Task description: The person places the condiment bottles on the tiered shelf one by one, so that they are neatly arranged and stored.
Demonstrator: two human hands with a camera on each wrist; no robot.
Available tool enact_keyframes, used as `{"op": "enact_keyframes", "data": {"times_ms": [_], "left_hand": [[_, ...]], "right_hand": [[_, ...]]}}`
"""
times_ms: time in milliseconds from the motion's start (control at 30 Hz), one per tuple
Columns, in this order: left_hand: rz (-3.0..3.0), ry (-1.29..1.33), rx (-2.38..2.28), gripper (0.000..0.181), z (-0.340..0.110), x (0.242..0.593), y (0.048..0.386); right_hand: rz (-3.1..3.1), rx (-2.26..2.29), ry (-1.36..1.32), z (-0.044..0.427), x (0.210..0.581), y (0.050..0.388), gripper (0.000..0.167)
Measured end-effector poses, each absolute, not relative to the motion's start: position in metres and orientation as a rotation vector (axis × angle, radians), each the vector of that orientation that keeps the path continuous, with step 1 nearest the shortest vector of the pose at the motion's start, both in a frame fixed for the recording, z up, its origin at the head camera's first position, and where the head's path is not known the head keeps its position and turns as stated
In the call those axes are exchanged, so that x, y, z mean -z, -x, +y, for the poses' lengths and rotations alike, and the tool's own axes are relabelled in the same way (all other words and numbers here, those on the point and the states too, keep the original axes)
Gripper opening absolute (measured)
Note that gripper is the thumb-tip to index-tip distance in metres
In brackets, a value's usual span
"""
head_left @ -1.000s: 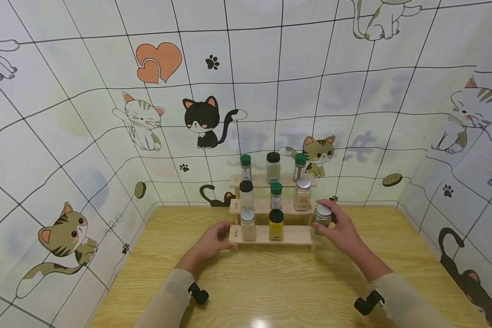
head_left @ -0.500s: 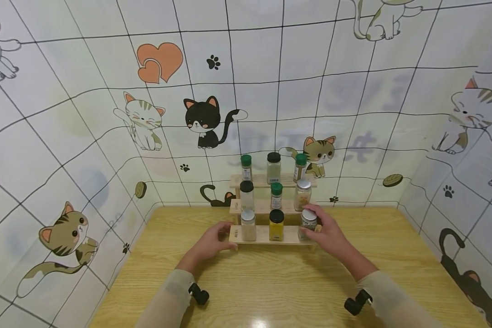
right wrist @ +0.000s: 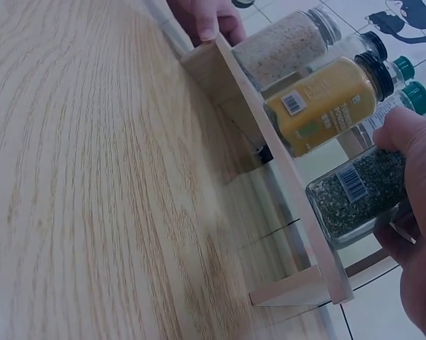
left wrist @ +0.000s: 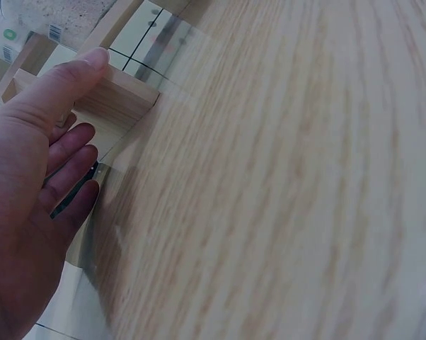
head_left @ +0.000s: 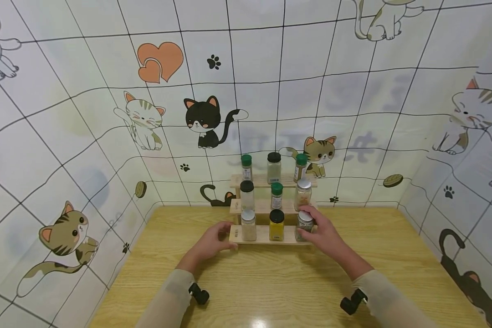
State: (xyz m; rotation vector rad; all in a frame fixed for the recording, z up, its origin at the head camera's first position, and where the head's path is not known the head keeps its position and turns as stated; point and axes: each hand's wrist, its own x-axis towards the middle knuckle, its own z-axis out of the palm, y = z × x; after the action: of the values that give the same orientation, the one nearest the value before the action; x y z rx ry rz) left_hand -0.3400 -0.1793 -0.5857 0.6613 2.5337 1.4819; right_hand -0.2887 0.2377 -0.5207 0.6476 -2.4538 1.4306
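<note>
A three-step wooden spice rack (head_left: 262,235) stands at the back of the table with several jars on it. In the head view my left hand (head_left: 213,239) grips the left end of its lowest step. The left wrist view shows the thumb (left wrist: 75,74) over the wood and the other fingers curled behind it. My right hand (head_left: 325,233) holds a square glass spice jar (right wrist: 358,195) of dried green herbs with a silver lid. This jar is upright at the right end of the lowest step, its base at the board. The palm hides part of it.
Beside it on the lowest step are a yellow turmeric jar (head_left: 276,226) with a black lid and a pale-grained jar (head_left: 248,226) with a silver lid. Jars with green, black and silver lids fill the upper steps. A cat-print wall covering (head_left: 254,100) rises behind the rack.
My right hand has brought the herb jar leftward and down from beside the rack onto the right end of the lowest step. The left hand has stayed at the rack's left end.
</note>
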Motion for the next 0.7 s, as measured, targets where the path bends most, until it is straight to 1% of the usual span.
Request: {"op": "enact_keyframes", "data": {"times_ms": [400,533,700], "left_hand": [[2.526,-0.663,-1.485,0.075,-0.1786,0.5875,0.3416],[2.522,-0.666,-1.463,0.08,-0.1778,0.5851,0.3391],[2.596,-0.693,-1.342,0.088,-0.1786,0.5792,0.334]], "right_hand": [[-2.476,-1.459,-0.651,0.2378,0.5225,0.2898,0.065],[-2.473,-1.372,-0.639,0.2371,0.5225,0.2886,0.073],[-2.429,-1.307,-0.605,0.2442,0.5218,0.2824,0.09]]}}
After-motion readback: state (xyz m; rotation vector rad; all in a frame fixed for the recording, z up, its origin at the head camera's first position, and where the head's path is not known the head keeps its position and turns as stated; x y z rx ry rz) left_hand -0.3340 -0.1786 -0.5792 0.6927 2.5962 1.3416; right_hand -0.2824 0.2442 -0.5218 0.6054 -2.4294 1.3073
